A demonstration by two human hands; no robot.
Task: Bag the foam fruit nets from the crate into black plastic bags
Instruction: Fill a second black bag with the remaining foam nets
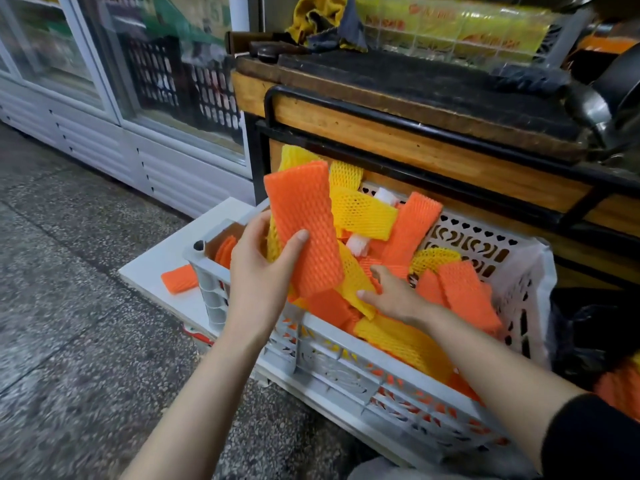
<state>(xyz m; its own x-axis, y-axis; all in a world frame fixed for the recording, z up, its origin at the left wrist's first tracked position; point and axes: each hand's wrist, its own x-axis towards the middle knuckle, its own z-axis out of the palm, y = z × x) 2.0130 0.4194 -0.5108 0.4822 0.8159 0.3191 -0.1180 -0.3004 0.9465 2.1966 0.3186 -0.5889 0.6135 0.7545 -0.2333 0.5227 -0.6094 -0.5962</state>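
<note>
orange net (301, 230): soft foam mesh, matt, diamond-textured | crate (332, 368): white moulded plastic, pierced, slight sheen | counter (346, 128): varnished wood, black metal rail (381, 112) | floor (69, 323): speckled stone, rough | bag (585, 327): black plastic film, glossy, crinkled

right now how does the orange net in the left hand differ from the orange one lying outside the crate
The held orange net stands nearly upright above the crate, gripped by the left hand; the stray orange net lies flat on the white board, untouched. Both are orange foam mesh.
</note>
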